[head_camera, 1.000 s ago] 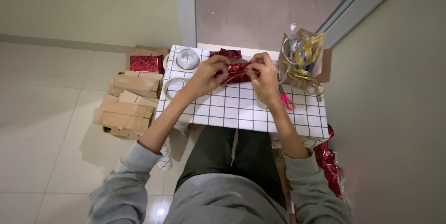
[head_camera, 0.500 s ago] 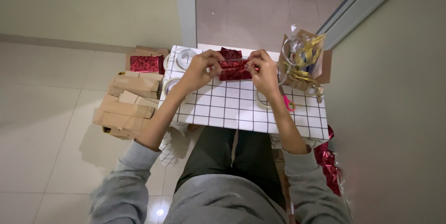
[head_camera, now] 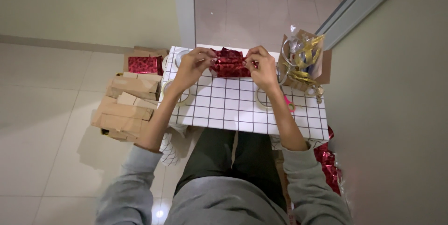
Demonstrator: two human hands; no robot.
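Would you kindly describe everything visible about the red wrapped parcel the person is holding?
The red parcel is a small, flattish package in shiny, creased red foil-like paper with a faint pattern. It lies at the far edge of the white grid-patterned table, long side across. The left hand pinches its left end and the right hand its right end; its underside is hidden.

Person wore a grey long-sleeved sweatshirt, soft fabric, sleeves pushed up so the forearms were bare. Cuffs bunched in loose folds on both arms. Dark trousers, black or very dark green, covered the legs. Left hand (head_camera: 192,67) and right hand (head_camera: 262,68) were bare: no gloves, no watch or rings visible. Fingernails looked dark, possibly painted.
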